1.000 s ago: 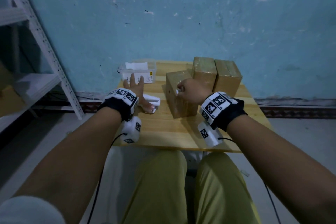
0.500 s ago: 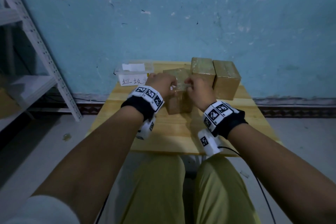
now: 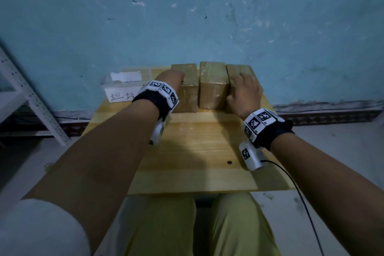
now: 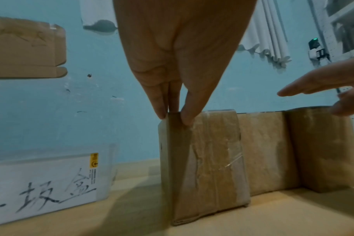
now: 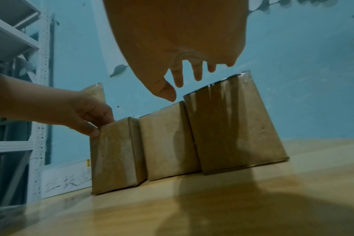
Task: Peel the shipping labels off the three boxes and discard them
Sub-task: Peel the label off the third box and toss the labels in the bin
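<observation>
Three brown taped boxes stand side by side at the table's far edge: left box, middle box, right box. The faces that show are plain cardboard under clear tape. My left hand pinches the left box at its top near corner, thumb on the front face and fingers on the left side. My right hand hovers over the right box with fingers spread and relaxed, holding nothing. White label paper lies in the clear bin.
The bin, with a handwritten paper sign, sits at the table's far left corner beside the left box. The wooden table is backed by a blue wall. A white metal shelf rack stands on the left.
The box I held in front with both hands has moved back into line as the left one of the row. My right hand let go and moved over the right box.
</observation>
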